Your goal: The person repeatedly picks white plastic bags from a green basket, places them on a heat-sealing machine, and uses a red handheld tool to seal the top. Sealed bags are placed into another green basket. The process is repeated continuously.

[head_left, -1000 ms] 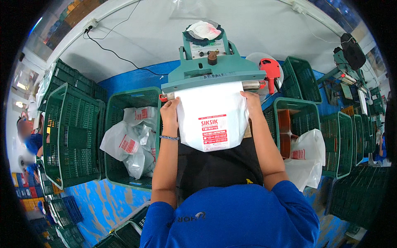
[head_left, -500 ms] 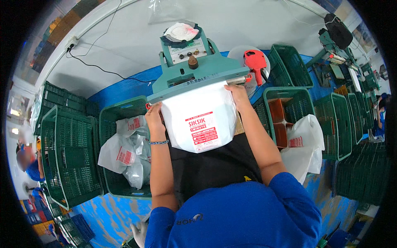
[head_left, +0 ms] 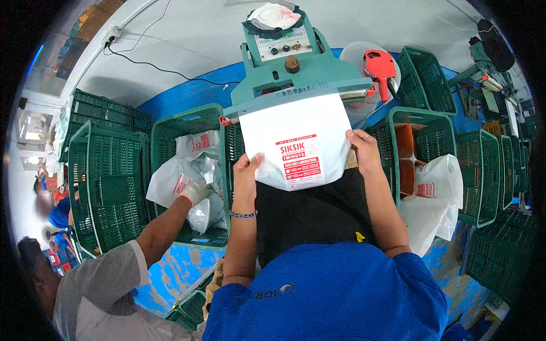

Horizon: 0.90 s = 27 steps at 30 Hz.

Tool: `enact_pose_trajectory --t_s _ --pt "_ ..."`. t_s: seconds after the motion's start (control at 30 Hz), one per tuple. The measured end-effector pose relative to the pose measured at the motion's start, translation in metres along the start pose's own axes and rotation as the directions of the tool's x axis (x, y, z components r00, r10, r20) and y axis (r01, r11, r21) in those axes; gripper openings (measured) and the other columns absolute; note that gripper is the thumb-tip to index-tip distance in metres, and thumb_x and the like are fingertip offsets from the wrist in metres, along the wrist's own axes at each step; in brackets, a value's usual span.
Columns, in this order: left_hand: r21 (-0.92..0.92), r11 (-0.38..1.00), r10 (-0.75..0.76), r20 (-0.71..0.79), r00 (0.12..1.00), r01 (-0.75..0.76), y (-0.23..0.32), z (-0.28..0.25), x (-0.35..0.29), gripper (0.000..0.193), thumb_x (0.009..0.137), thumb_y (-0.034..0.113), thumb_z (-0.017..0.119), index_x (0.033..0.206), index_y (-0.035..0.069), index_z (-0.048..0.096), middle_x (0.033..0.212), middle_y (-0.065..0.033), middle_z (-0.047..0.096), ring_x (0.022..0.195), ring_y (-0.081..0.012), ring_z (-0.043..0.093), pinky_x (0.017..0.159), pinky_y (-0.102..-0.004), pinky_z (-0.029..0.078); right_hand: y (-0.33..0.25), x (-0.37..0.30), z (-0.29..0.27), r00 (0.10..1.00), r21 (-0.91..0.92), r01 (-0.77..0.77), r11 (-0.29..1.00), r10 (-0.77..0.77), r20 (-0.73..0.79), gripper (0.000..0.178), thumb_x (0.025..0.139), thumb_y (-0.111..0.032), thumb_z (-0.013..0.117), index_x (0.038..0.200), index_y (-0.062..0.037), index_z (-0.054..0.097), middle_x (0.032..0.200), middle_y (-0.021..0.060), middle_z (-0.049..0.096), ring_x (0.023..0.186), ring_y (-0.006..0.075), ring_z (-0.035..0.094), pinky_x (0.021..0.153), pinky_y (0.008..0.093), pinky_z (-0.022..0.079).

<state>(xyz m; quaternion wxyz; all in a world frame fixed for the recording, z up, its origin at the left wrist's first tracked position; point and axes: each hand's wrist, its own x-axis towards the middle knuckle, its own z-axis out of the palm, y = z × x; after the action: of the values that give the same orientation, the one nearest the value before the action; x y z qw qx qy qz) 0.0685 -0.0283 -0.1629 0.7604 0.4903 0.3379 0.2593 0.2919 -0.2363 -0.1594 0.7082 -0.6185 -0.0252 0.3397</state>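
Note:
A white plastic pouch [head_left: 296,125] with red print is stretched between my two hands. Its far edge lies at the bar of a green sealing machine [head_left: 290,94]; whether it sits between the jaws I cannot tell. My left hand [head_left: 247,173] pinches the pouch's left side, thumb on top. On the opposite side, my right hand [head_left: 365,149] grips the pouch's right edge in the same way. The bottom of the pouch hangs over my black apron [head_left: 313,219].
To the left, a co-worker's gloved hand [head_left: 196,192] reaches into a green crate [head_left: 165,128] of filled pouches [head_left: 187,173]. On the right stands another crate [head_left: 429,113], with a white bag [head_left: 435,193] at it. A red label gun [head_left: 380,65] rests beside the machine.
My hands have slid nearer to me along the pouch's sides, away from the sealing bar. A co-worker has come in at the left, with a gloved hand in the crate.

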Motion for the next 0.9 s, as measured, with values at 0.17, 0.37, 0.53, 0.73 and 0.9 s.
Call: enact_pose_trajectory --t_s 0.17,0.37,0.53,0.73,0.9 --pt "-0.086 0.96 0.25 -0.155 0.956 -0.265 0.027 0.022 0.052 0.021 0.086 0.008 0.063 0.104 -0.003 0.063 0.096 -0.0046 0.066 0.083 -0.0104 0.059 0.077 -0.0249 0.046 -0.044 0.043 0.029 0.926 -0.16 0.359 0.919 -0.373 -0.063 0.012 0.084 -0.014 0.067 0.082 -0.0018 0.065 0.075 -0.0021 0.06 0.072 0.0065 0.05 0.068 0.0215 0.039" --pt "-0.099 0.952 0.256 -0.265 0.93 -0.29 0.039 0.043 0.079 0.014 0.087 0.003 0.057 0.096 -0.005 0.063 0.095 -0.0054 0.063 0.087 -0.0124 0.058 0.079 -0.0268 0.045 -0.08 0.14 -0.05 0.442 -0.853 0.347 0.39 -0.87 -0.217 0.029 0.085 -0.025 0.064 0.099 -0.0007 0.062 0.096 0.0135 0.063 0.082 0.0219 0.061 0.073 0.0349 0.048" --pt "-0.051 0.959 0.253 -0.279 0.926 -0.277 0.038 0.045 0.07 0.015 0.086 0.005 0.06 0.096 -0.005 0.064 0.09 -0.0037 0.064 0.08 -0.0108 0.058 0.075 -0.0253 0.045 -0.038 0.244 -0.112 0.798 -0.946 -0.324 0.004 -0.537 -0.275 0.079 0.067 -0.053 0.072 0.117 0.0023 0.046 0.116 0.0206 0.055 0.105 0.0398 0.055 0.083 0.0483 0.048" --pt "0.184 0.974 0.195 -0.376 0.906 -0.133 0.033 0.039 0.065 0.017 0.086 0.01 0.063 0.094 -0.005 0.066 0.085 0.0008 0.062 0.074 -0.0046 0.052 0.066 -0.0203 0.042 -0.055 0.253 -0.126 0.891 -0.967 -0.237 0.092 -0.375 -0.254 0.053 0.07 -0.029 0.072 0.108 0.002 0.053 0.096 0.0127 0.061 0.09 0.0245 0.062 0.073 0.0376 0.052" --pt "-0.004 0.99 0.132 -0.356 0.925 -0.143 0.019 0.037 0.063 0.024 0.088 0.019 0.065 0.093 -0.004 0.066 0.084 0.0004 0.063 0.071 -0.0041 0.053 0.063 -0.0197 0.042 -0.041 0.132 -0.136 0.979 -0.12 0.157 0.98 -0.17 -0.111 0.046 0.072 -0.016 0.064 0.116 -0.0049 0.055 0.095 0.0058 0.062 0.084 0.0153 0.06 0.069 0.0289 0.048"
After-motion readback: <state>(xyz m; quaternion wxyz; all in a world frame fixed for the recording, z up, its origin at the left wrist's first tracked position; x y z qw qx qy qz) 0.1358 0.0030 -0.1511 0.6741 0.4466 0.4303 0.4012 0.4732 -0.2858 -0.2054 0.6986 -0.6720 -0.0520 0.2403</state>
